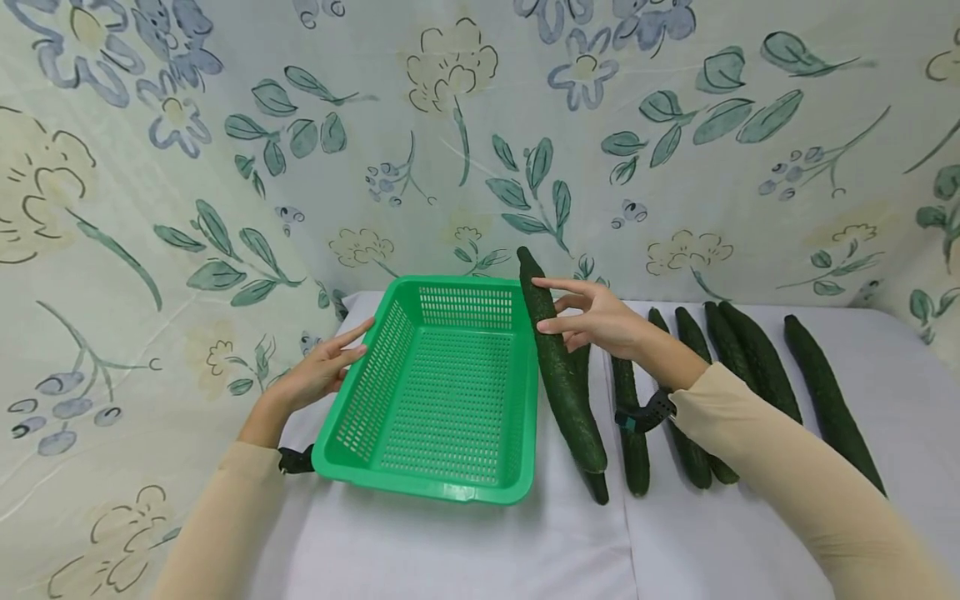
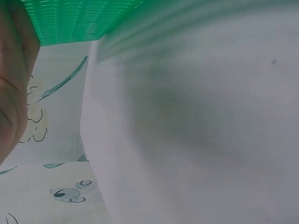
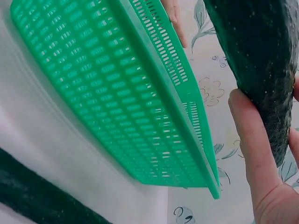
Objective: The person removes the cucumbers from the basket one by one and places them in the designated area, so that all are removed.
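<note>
My right hand (image 1: 600, 321) pinches a long dark green cucumber (image 1: 558, 375) near its upper end, thumb on one side and fingers on the other. The cucumber is held slanted along the right rim of a green plastic basket (image 1: 525, 467), above another cucumber (image 1: 597, 487) that it mostly covers. In the right wrist view the held cucumber (image 3: 257, 46) is close to the camera, outside the basket wall. My left hand (image 1: 322, 367) touches the basket's outer left side with outstretched fingers; its lower fingers are partly hidden. Nothing lies inside the basket.
Several more cucumbers (image 1: 761, 358) lie side by side on the white cloth-covered table (image 1: 570, 550), to the right, partly under my right forearm. One cucumber (image 1: 825, 392) lies apart at the far right. A floral curtain (image 1: 480, 125) hangs behind the table.
</note>
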A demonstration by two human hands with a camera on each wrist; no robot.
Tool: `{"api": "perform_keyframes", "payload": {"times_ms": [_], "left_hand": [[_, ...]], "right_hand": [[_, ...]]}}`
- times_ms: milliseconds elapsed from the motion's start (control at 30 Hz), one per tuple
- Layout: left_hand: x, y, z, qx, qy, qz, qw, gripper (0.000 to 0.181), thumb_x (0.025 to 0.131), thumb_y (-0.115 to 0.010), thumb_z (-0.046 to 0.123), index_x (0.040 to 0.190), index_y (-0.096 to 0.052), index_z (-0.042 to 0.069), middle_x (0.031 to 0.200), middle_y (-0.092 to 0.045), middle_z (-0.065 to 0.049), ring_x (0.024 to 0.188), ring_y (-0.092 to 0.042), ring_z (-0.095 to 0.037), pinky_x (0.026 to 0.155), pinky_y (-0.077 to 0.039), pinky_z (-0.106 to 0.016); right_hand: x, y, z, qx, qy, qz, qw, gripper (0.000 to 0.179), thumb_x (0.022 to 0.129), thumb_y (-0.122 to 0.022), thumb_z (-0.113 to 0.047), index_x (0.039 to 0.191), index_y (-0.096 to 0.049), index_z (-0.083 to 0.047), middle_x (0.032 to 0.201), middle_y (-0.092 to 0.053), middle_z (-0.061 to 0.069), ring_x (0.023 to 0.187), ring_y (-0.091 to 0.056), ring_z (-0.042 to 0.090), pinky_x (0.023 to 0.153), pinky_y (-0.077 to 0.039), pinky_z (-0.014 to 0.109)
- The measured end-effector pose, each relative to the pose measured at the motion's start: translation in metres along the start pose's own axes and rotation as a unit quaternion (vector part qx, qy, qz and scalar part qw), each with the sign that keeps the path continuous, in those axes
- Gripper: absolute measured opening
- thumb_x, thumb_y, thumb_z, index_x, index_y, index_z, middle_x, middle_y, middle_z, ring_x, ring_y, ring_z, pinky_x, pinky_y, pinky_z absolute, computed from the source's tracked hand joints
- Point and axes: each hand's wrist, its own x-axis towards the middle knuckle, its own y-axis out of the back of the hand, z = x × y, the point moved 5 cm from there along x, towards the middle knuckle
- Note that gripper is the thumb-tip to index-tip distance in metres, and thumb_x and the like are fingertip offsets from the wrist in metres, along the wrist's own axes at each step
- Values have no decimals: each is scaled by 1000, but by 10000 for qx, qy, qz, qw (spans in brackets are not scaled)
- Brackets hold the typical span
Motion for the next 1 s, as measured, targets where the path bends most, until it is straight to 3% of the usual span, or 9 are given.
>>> {"api": "perform_keyframes", "payload": {"times_ms": [300,467,800,1000], "left_hand": [[-1,0,0,161,-4,61,9999,59,110,-42,23,162,-14,26,102,-66,-10,56,-52,-10,52,-43,-22],[0,1,-1,240,53,122,9996,59,109,-43,24,162,-16,28,96,-65,-7,53,-45,-12,51,-40,-23],[1,0,2,238,2,77,9997,59,110,-42,23,162,-14,26,94,-65,-6,53,-43,-12,51,-39,-22],[0,-1,2,217,-8,7,9998,60,110,-42,22,162,-12,25,107,-66,-11,61,-56,-12,56,-47,-22]], "right_hand": [[-15,21,6,-230,-110,159,9995,75,90,-76,-9,155,-40,-20,121,-40,19,66,-54,20,63,-54,37],[-29,38,7,-501,-88,306,9982,75,91,-75,-12,156,-39,-21,122,-40,19,70,-55,19,64,-53,34],[-60,75,18,-1043,-127,589,9927,77,92,-74,-14,157,-35,-22,130,-39,20,87,-61,20,70,-56,38],[-75,91,24,-1199,-122,758,9898,78,92,-75,-14,158,-33,-21,130,-37,19,91,-62,19,71,-56,39]]}}
